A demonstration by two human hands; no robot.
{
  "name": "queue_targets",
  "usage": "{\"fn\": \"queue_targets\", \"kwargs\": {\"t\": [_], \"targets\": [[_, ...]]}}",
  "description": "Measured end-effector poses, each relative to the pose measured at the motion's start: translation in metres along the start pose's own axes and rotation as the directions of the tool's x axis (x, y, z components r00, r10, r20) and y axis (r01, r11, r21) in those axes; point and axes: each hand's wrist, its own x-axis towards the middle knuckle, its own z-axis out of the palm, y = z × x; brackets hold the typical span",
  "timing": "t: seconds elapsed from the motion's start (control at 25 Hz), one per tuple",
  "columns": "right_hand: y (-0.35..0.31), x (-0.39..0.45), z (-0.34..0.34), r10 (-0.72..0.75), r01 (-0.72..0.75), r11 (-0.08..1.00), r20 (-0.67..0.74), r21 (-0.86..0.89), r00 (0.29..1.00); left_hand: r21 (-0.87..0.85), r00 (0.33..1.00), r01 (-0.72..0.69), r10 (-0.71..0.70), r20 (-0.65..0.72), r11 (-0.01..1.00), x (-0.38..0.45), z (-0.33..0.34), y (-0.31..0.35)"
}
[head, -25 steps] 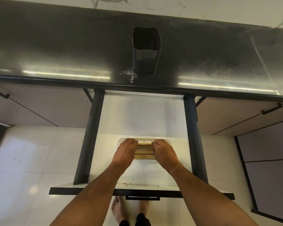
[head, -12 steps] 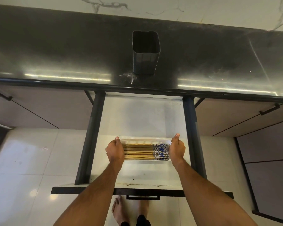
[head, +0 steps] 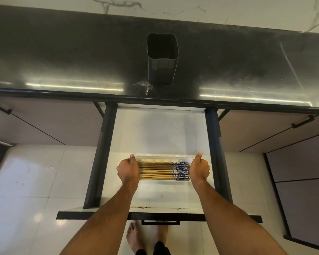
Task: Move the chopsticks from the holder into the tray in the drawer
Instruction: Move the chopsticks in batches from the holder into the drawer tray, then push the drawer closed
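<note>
Several wooden chopsticks [head: 156,171] with blue-and-white patterned ends lie side by side in a clear plastic tray [head: 162,158] inside the open white drawer [head: 160,133]. My left hand [head: 127,169] grips the tray's left end and my right hand [head: 199,169] grips its right end, thumbs along the far rim. The dark square holder [head: 162,58] stands on the black countertop above the drawer; no chopsticks show in its mouth.
Black countertop [head: 63,57] runs across the top of the view. The drawer has dark side rails [head: 99,159] and a black front with a handle [head: 160,222]. Closed cabinet doors flank it. My bare feet [head: 134,238] stand on the pale tiled floor.
My hands have slid apart from on top of the chopsticks to the two ends of the tray, uncovering the chopsticks, and now hold the tray's ends.
</note>
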Motion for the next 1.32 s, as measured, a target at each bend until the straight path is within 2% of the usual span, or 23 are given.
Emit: {"fn": "queue_targets", "kwargs": {"t": [0.16,0.64,0.76,0.84,0.92,0.96,1.08,1.16,1.2,1.32], "targets": [[0.003,-0.002,0.008,-0.005,0.003,0.993,-0.011,-0.118,1.0,0.07,1.0,0.022,-0.022,-0.002,0.997,-0.005,0.003,0.005],[0.007,-0.009,0.006,0.027,-0.022,0.98,0.019,-0.196,0.999,0.107,0.995,0.094,-0.092,-0.028,0.99,-0.009,-0.003,0.0],[0.008,-0.012,0.002,-0.023,0.036,0.973,0.06,-0.226,0.998,0.108,1.0,0.026,-0.027,0.008,0.994,-0.015,-0.006,-0.002],[0.007,-0.02,-0.002,-0.129,0.145,0.938,0.073,-0.315,0.989,0.181,0.992,-0.126,0.124,0.023,0.975,-0.024,-0.008,-0.003],[0.006,-0.027,-0.004,-0.316,0.323,0.851,0.087,-0.415,0.945,0.284,0.94,-0.336,0.338,0.041,0.898,-0.034,-0.009,-0.004],[0.006,-0.031,-0.005,-0.429,0.435,0.785,0.119,-0.441,0.895,0.329,0.891,-0.444,0.449,0.066,0.833,-0.038,-0.011,-0.004],[0.005,-0.043,-0.009,-0.654,0.695,0.534,0.286,-0.481,0.7,0.497,0.686,-0.691,0.693,0.222,0.524,-0.045,-0.019,-0.005],[0.007,-0.054,-0.014,-0.72,0.775,0.393,0.358,-0.495,0.594,0.549,0.559,-0.766,0.769,0.311,0.335,-0.05,-0.026,-0.008],[0.009,-0.06,-0.016,-0.741,0.796,0.347,0.375,-0.496,0.557,0.551,0.518,-0.785,0.787,0.335,0.283,-0.053,-0.03,-0.008],[0.016,-0.084,-0.028,-0.775,0.823,0.287,0.386,-0.491,0.501,0.536,0.471,-0.807,0.817,0.333,0.247,-0.071,-0.046,-0.012]]}}
